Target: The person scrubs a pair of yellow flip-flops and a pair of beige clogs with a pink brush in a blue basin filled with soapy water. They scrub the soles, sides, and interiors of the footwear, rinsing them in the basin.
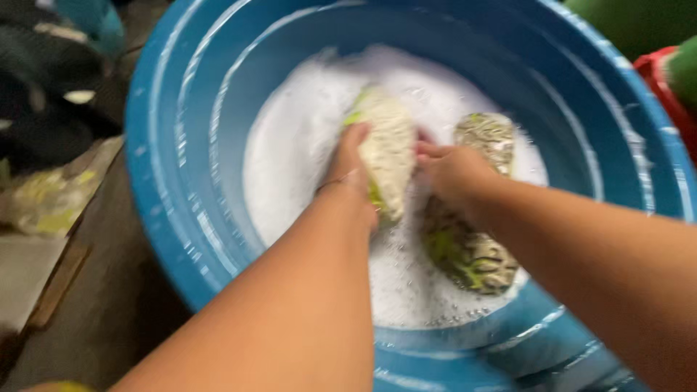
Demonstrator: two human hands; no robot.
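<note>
The fingers of the left hand [353,163] are curled and pressed against the left flank of a bunched, wet piece of cloth, pale cream with green patterning [385,149], gripping it near its middle. That bunch stands in a long roll whose axis runs away from the person, from just beside the left wrist up toward the far wall of the basin; it lies immediately to the right of the left fingers, touching them, and its far end rises out of the suds.

The fingers of the right hand [451,170] are closed too, their tips meeting the right flank of the same roll, so both hands clamp it from opposite sides. The two hands are about equally near to it; the left one covers more of its length. A thin band [337,183] circles the left wrist.

Under and beyond the right hand lies the rest of the cloth, a darker, mottled brown-and-green length [468,250], its long axis also running near to far, partly sunk in white soapy foam [290,145]. It touches the right wrist from below.

All this sits in a large round blue plastic basin [174,167]. To the left of the basin, well apart from the fingers, lie blurred dark things I cannot make out.
</note>
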